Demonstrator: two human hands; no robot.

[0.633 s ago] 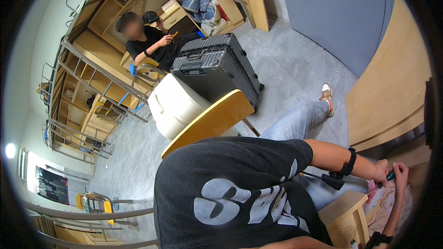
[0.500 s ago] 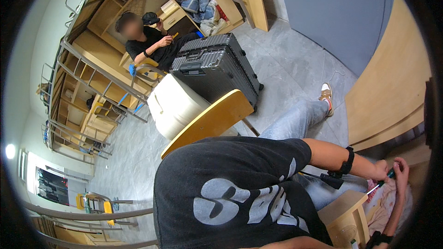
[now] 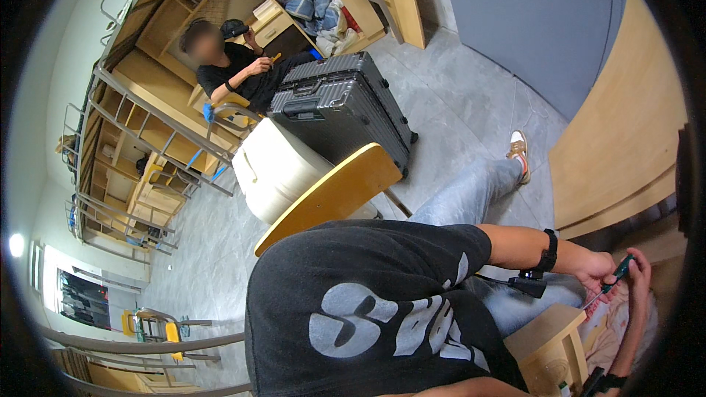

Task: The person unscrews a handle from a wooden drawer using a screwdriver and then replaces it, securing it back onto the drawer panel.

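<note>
At the far right of the head view, a screwdriver with a dark green handle slants down to the left. Its thin shaft reaches the corner of a light wooden board. My right hand is closed around the upper end of the handle. Curled at the handle's lower end and the start of the shaft are the fingers of my left hand. Beneath both hands lies pinkish patterned cloth. Where exactly the tip rests is too small to tell.
A curved wooden panel stands beyond my hands. Behind me are a yellow chair back, a white bin-like container and a dark grey suitcase. Another person sits by the desks, holding a small yellow object. Metal bunk frames line the left.
My left hand has shifted slightly left, toward the shaft. More of the green handle now shows between my hands, and it stands more tilted. The seated person has barely moved.
</note>
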